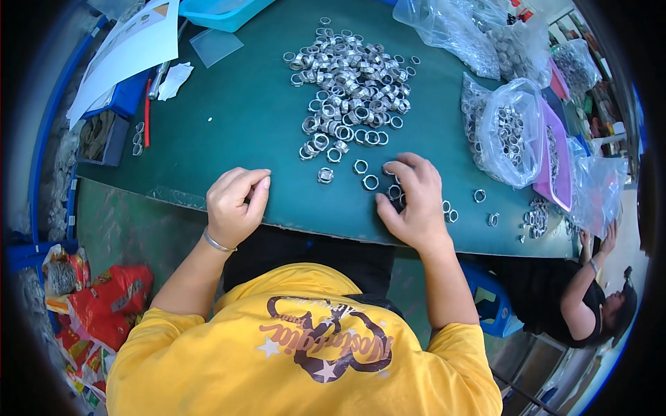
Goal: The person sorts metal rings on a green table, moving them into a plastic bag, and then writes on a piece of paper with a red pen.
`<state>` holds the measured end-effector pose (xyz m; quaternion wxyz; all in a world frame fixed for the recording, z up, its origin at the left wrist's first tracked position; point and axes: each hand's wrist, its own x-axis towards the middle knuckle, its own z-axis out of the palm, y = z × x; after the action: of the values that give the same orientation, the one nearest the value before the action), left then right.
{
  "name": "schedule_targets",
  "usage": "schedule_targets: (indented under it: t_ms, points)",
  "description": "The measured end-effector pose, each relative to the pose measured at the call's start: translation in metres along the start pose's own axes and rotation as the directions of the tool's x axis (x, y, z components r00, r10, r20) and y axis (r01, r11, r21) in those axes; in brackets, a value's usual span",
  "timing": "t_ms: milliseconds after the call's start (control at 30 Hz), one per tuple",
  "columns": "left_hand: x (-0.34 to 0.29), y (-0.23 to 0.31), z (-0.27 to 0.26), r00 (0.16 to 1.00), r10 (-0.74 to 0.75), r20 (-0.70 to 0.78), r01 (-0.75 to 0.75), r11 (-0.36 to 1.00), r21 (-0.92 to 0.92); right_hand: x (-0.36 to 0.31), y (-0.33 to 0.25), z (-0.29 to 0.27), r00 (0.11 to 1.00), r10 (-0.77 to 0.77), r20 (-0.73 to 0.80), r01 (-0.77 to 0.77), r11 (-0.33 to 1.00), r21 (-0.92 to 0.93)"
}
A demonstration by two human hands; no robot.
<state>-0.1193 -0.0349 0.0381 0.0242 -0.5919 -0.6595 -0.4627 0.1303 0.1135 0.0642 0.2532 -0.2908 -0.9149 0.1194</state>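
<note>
A heap of small silvery metal rings [347, 76] lies on the green tabletop [236, 139]. My left hand [238, 206] is over the near edge of the table, left of the heap. Its fingers are curled in and thumb and forefinger are pressed together; whatever they may hold is hidden. My right hand [420, 201] rests low over several rings at the near side, thumb and forefinger apart. Some of these rings show between its fingers and are partly covered by it. A few loose rings, among them one ring [370, 182], lie just left of my right hand.
At the right stand a clear plastic bag [513, 132] of rings and a pink tray [553, 159]. Another person [590, 298] handles a plastic bag there. A blue tray [222, 14], white paper [132, 52] and a red stick [147, 114] lie at the far left.
</note>
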Motion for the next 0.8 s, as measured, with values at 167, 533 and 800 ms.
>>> schedule_targets:
  t_ms: [167,533,800]
  points:
    - [0.000,-0.001,-0.002,1.000,-0.005,-0.005,0.005,1.000,-0.011,0.005,0.003,0.016,0.999,0.015,-0.030,-0.016,1.000,-0.025]
    - [-0.002,-0.002,-0.002,1.000,0.003,-0.002,-0.003,1.000,-0.018,0.044,0.013,0.023,0.998,0.042,0.050,-0.041,0.999,-0.011]
    - [-0.001,-0.003,-0.002,1.000,0.028,-0.010,-0.028,1.000,-0.003,0.036,0.024,0.008,0.961,0.253,0.112,-0.273,0.933,0.233]
